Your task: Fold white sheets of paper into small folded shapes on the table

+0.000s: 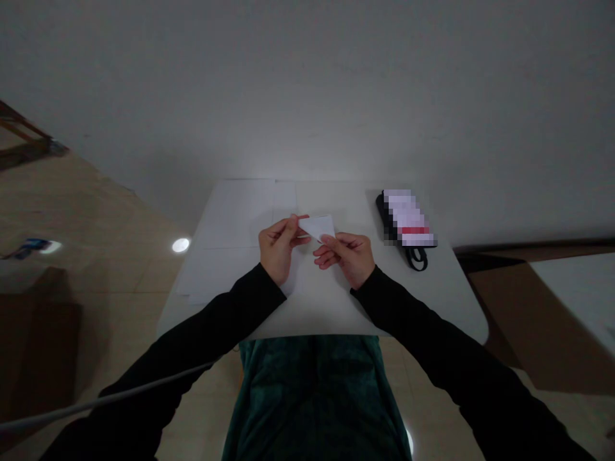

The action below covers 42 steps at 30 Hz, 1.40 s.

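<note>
Paper (pixel 321 226), folded small, is held up between the hands, above the table (pixel 331 314): left hand (pixel 278 248) pinching one end, right hand (pixel 352 257) pinching the other. Loose sheets (pixel 235 214) lie beyond and beside the left hand; a black case (pixel 388 225) lies beyond the right.

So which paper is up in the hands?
The small pointed white paper, held between the left hand and right hand. The other sheets are bigger and lie on the table, over to the left.
</note>
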{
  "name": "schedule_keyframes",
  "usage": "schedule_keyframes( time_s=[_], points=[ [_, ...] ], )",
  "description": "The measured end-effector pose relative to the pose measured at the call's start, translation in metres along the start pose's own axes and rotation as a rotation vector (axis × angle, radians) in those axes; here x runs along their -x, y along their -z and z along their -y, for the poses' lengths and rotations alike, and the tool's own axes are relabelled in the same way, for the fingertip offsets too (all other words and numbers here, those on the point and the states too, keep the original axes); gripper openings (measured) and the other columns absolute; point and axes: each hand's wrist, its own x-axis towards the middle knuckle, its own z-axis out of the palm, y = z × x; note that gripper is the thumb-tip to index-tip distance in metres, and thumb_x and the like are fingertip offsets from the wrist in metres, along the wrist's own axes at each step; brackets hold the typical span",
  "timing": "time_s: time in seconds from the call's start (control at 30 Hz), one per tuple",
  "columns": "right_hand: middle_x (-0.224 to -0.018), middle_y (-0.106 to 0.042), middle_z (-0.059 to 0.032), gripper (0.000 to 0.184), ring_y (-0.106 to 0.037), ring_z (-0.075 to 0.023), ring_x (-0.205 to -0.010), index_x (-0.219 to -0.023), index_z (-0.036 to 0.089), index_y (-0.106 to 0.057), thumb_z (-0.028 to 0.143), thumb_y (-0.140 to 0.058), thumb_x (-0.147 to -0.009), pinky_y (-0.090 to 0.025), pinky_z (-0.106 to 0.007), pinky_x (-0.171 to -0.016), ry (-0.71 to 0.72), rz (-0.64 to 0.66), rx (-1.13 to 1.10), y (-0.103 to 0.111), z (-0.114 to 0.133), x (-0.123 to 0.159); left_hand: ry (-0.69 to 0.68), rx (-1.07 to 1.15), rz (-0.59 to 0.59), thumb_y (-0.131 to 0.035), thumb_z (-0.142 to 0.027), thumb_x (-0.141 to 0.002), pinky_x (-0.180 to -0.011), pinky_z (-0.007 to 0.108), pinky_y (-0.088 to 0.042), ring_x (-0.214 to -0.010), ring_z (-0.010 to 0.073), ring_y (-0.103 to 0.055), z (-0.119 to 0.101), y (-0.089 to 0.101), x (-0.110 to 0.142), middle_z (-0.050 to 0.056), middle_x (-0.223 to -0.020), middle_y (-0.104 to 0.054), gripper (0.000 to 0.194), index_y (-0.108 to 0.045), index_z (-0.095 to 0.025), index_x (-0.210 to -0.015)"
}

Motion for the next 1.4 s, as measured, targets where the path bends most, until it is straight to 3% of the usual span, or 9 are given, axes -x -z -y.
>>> schedule_keyframes(
  time_s=[0.23,0.37,0.43,0.53,0.7,0.9,1.1,1.2,1.4],
  points=[
    [-0.063,-0.071,-0.0068,0.031,-0.066,-0.0161,-0.048,-0.067,0.013,-0.069,0.043,-0.077,-0.067,-0.054,-0.025,-0.042,0.012,0.015,0.001,0.0,0.003,0.001,-0.02,0.01,-0.01,-0.066,-0.053,-0.075,-0.055,0.023,-0.053,-0.056,0.0092,-0.06,-0.003,-0.003,0.001,0.003,-0.073,-0.068,0.038,-0.072,-0.016,-0.077],
    [-0.063,-0.071,-0.0058,0.031,-0.065,-0.0159,-0.05,-0.069,0.014,-0.07,0.045,-0.074,-0.069,-0.053,-0.026,-0.044,0.019,0.017,0.029,0.0,-0.001,0.001,-0.009,-0.079,0.115,-0.075,-0.046,-0.068,-0.058,0.024,-0.054,-0.056,0.0099,-0.06,-0.005,-0.006,0.006,0.001,-0.07,-0.067,0.041,-0.071,-0.017,-0.098],
    [-0.065,-0.07,-0.0053,0.031,-0.065,-0.0155,-0.053,-0.071,0.015,-0.071,0.046,-0.072,-0.071,-0.053,-0.027,-0.048,0.03,0.051,0.115,0.002,-0.005,0.0,0.005,-0.167,0.143,-0.079,-0.041,-0.064,-0.054,0.022,-0.051,-0.053,0.0095,-0.058,-0.004,-0.005,0.007,0.0,-0.066,-0.066,0.038,-0.073,-0.015,-0.091],
    [-0.068,-0.068,-0.0032,0.027,-0.061,-0.013,-0.06,-0.07,0.017,-0.07,0.044,-0.073,-0.07,-0.051,-0.025,-0.053,0.162,-0.002,0.338,0.005,-0.008,-0.001,-0.011,-0.246,0.152,-0.079,-0.038,-0.064,-0.048,0.02,-0.046,-0.051,0.0085,-0.055,-0.003,-0.002,0.003,0.002,-0.064,-0.066,0.027,-0.071,-0.013,-0.071],
    [-0.072,-0.061,0.0008,0.018,-0.055,-0.0111,-0.064,-0.074,0.022,-0.067,0.037,-0.075,-0.07,-0.045,-0.024,-0.056,0.407,-0.123,0.432,0.009,-0.003,-0.004,0.059,-0.3,0.318,-0.078,-0.039,-0.065,-0.035,0.016,-0.037,-0.042,0.0062,-0.049,-0.005,0.004,-0.006,0.002,-0.061,-0.065,0.029,-0.07,-0.013,-0.074],
    [-0.051,-0.055,0.0051,0.023,-0.044,-0.0069,-0.04,-0.067,0.018,-0.063,0.038,-0.075,-0.067,-0.035,-0.022,-0.039,0.225,-0.082,0.273,0.011,0.0,-0.006,0.144,-0.193,0.329,-0.073,-0.055,-0.066,-0.056,0.027,-0.059,-0.057,0.014,-0.065,-0.001,0.004,-0.006,0.004,-0.065,-0.066,0.044,-0.066,-0.013,-0.075],
    [-0.049,-0.059,0.0028,0.029,-0.049,-0.0089,-0.035,-0.068,0.016,-0.063,0.043,-0.075,-0.068,-0.041,-0.022,-0.034,0.116,0.111,0.263,0.01,0.002,-0.003,0.021,-0.358,0.317,-0.065,-0.056,-0.075,-0.041,0.019,-0.049,-0.044,0.0106,-0.057,-0.005,0.007,-0.006,0.001,-0.051,-0.058,0.043,-0.063,-0.015,-0.063],
    [-0.047,-0.059,0.0023,0.031,-0.05,-0.0092,-0.034,-0.065,0.016,-0.064,0.045,-0.075,-0.068,-0.042,-0.022,-0.033,0.131,0.072,0.229,0.009,0.002,-0.002,-0.029,-0.421,0.318,-0.063,-0.055,-0.077,-0.037,0.018,-0.042,-0.039,0.0085,-0.052,-0.01,0.009,-0.007,0.0,-0.046,-0.054,0.044,-0.063,-0.015,-0.059],
    [-0.043,-0.058,0.0029,0.032,-0.045,-0.0075,-0.031,-0.06,0.016,-0.065,0.046,-0.078,-0.063,-0.038,-0.022,-0.031,0.125,-0.046,0.162,0.015,0.003,-0.006,0.055,-0.332,0.435,-0.07,-0.05,-0.072,-0.041,0.022,-0.051,-0.05,0.0117,-0.058,-0.012,0.008,-0.008,0.004,-0.064,-0.066,0.035,-0.071,-0.015,-0.074]
  ],
)
